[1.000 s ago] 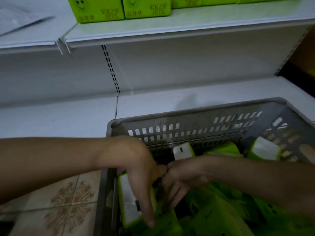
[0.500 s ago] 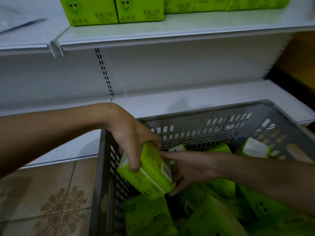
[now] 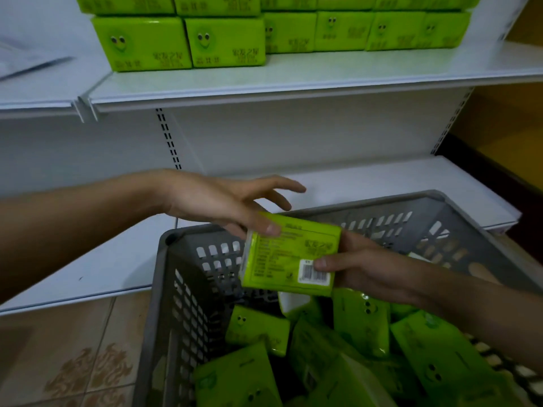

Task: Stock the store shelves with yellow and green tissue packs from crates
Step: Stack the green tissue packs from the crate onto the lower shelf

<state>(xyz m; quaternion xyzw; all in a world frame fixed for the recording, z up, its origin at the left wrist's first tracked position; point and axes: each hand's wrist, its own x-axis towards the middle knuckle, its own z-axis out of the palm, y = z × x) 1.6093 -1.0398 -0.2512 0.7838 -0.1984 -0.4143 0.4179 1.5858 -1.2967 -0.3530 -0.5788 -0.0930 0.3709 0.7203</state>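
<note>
White shelving unit [image 3: 293,136]: a perforated back panel and two boards are seen. The upper shelf [image 3: 293,80] runs across the top of the view; the lower shelf [image 3: 367,180] lies behind the crate.

Tiled floor [image 3: 73,348]: patterned tiles are seen at lower left, beside the crate.

Grey crate [image 3: 176,289]: slotted plastic walls; it is placed in front of the lower shelf, its far rim near the shelf edge. Loose green packs [image 3: 255,330] are heaped inside at mixed angles, several showing a printed face.

Shelved green packs [image 3: 226,41]: a row is stood on the upper shelf, side by side and touching, with a second layer stacked on top and cut off by the frame.

Held green tissue pack [image 3: 289,257]: it is carried above the crate's far left corner, clear of the heap below, its text-and-barcode face turned up.

Right hand [image 3: 370,265]: the pack's right end is gripped, the thumb pressed down by the barcode and the fingers wrapped behind and under.

Left hand [image 3: 223,201]: it is extended over the crate rim with fingers spread and nearly straight; the thumb tip is laid on the pack's upper left corner. Whether any finger is touching the pack underneath cannot be told.
</note>
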